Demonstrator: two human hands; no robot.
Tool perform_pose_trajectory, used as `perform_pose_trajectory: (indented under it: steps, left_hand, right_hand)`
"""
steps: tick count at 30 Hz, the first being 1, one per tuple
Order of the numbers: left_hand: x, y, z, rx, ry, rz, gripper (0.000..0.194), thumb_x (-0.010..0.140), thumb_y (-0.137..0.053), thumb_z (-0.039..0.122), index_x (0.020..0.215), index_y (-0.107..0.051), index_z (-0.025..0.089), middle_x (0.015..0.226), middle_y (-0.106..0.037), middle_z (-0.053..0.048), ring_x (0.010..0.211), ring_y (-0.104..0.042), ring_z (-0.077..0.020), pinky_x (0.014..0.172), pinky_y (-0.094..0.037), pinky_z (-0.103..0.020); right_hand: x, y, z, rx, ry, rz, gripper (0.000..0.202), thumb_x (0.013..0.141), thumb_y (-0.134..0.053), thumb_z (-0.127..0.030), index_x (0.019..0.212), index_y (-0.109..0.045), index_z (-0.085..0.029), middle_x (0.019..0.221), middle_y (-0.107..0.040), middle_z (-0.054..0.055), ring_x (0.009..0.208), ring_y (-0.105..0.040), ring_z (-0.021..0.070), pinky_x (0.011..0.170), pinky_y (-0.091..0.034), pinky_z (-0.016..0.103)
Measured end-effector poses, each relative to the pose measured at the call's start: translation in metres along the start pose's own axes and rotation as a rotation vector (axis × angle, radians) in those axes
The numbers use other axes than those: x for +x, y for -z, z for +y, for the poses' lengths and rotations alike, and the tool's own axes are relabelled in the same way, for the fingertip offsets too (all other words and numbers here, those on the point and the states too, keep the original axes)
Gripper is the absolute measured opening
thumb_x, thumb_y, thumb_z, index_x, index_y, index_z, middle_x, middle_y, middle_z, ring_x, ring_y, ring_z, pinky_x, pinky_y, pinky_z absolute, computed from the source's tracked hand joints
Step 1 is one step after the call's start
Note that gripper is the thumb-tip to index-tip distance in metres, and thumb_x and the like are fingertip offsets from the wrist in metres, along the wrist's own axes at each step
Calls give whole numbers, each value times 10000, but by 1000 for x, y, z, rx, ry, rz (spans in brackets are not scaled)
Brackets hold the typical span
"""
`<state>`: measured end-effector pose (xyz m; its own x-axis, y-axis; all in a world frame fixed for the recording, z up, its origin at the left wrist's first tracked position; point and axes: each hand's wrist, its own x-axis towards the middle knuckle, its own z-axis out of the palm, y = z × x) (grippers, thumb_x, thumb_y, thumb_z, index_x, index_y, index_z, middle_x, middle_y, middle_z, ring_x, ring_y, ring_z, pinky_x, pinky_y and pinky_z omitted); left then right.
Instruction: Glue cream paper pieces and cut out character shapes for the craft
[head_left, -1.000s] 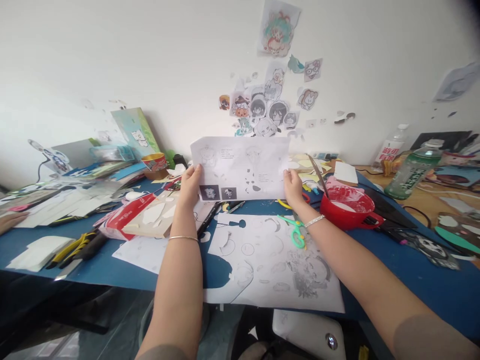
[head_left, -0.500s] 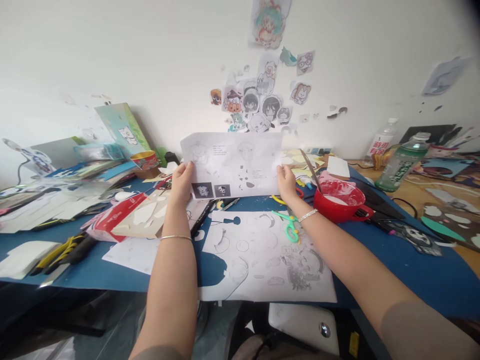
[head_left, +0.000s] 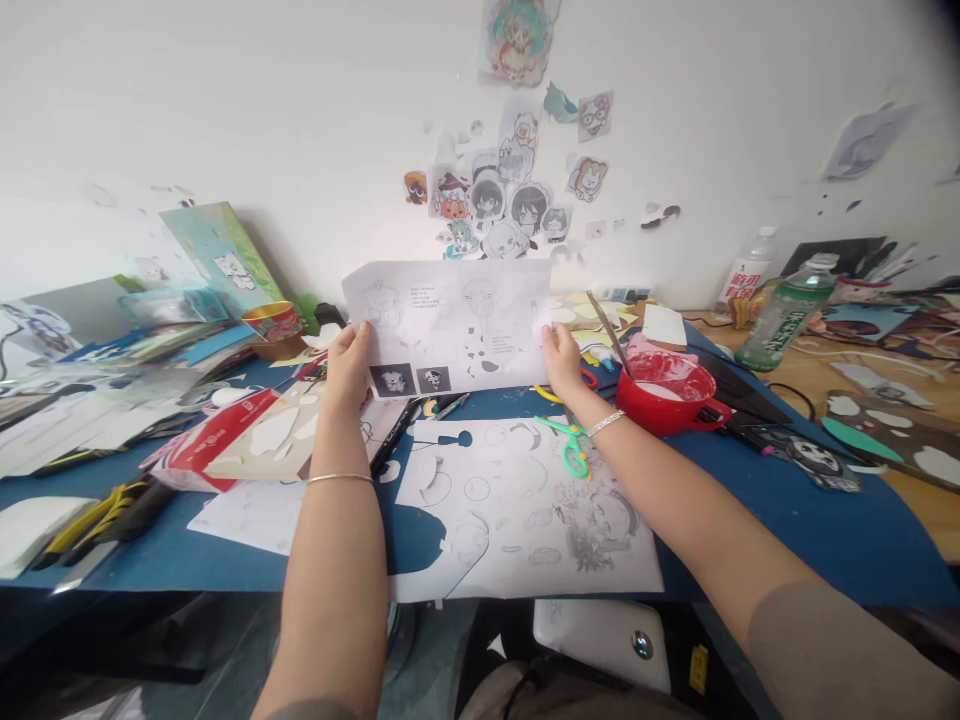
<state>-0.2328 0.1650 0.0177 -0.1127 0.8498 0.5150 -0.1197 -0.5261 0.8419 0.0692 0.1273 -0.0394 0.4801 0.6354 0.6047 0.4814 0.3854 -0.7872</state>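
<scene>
A printed sheet of paper is held up in front of me, with faint drawings, small text and two dark picture squares along its bottom. My left hand pinches its left edge, and my right hand grips the right edge. On the blue desk below lies a white sheet with cut-outs, printed with grey shapes and missing a large piece at its left. Green-handled scissors rest at that sheet's upper right, under my right forearm.
To the right stand a red mug with a stick in it and a green bottle. At left are a yellow-black cutter, a red packet and paper piles. Cartoon cut-outs cover the wall.
The whole view has shifted slightly, so the desk and wall appear farther left. Both hands still hold the printed sheet up in nearly the same position.
</scene>
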Motion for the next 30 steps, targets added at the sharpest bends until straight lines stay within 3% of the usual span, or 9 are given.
perform_pose_trajectory:
  steps: [21,30]
  left_hand:
    - [-2,3,7,7,129,29,428,643,-668,506,899,-637,165,687,-642,-4,606,-585,-137,572,-473,-238]
    - [-4,4,9,40,157,34,455,672,-624,550,919,-625,168,740,-648,-13,665,-601,-155,628,-483,-265]
  right_hand:
    - [-2,-4,1,-42,-27,-14,343,795,-378,-493,857,-543,-199,711,-603,53,665,-531,221,620,-380,314]
    - [-3,-4,-2,-59,-45,-18,350,772,-384,-498,836,-558,-202,692,-606,58,661,-540,234,603,-379,322]
